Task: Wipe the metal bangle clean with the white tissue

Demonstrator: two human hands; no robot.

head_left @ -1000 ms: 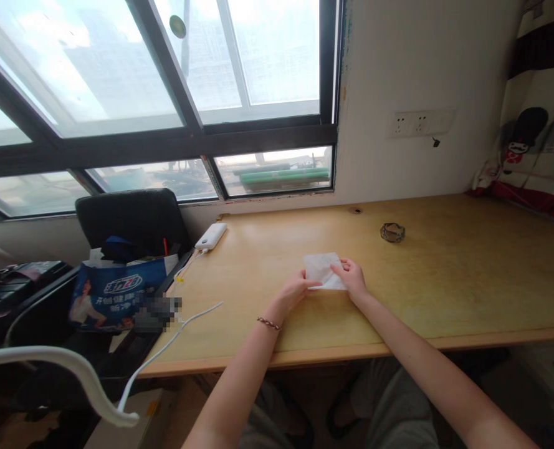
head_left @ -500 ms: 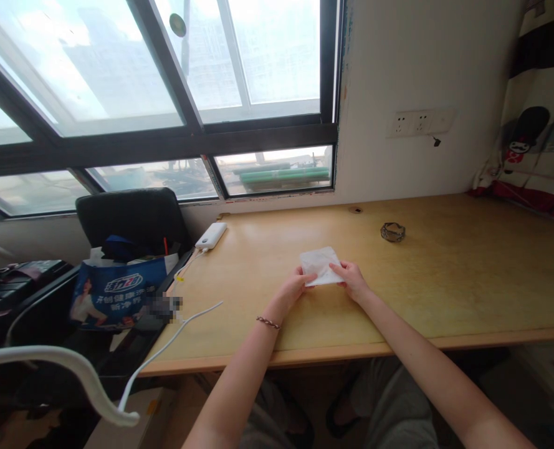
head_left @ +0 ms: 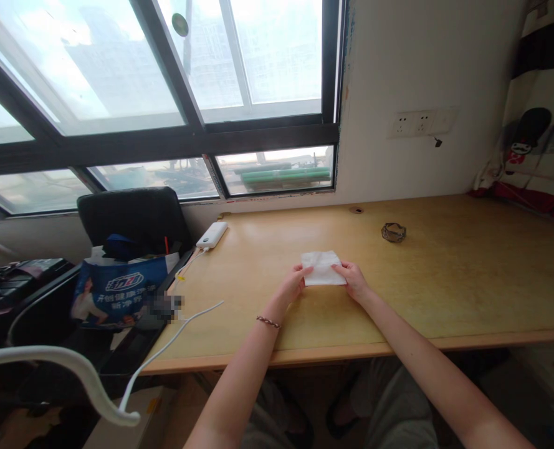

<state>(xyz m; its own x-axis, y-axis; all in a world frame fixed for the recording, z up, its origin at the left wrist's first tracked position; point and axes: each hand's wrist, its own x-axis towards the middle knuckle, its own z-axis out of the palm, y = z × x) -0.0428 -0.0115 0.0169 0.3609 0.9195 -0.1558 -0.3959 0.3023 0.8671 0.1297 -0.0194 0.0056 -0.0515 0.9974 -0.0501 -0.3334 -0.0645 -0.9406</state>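
A white folded tissue is held flat between both hands over the wooden table. My left hand pinches its left edge, thumb on top and fingers underneath. On the opposite edge, my right hand grips in the same way. The fingers beneath the tissue are mostly hidden. A braided bracelet circles my left wrist. Farther back to the right lies a dark glass-like ashtray, touched by neither hand.
At the table's left edge lies a white power bank with a white cable. A black chair holds a blue bag. A thick white curved tube crosses the lower left. Wall sockets sit behind the table.
The tissue now looks flatter and smoother, its edges pulled straighter. My thumbs have shifted slightly outward toward its sides. The view has barely moved.
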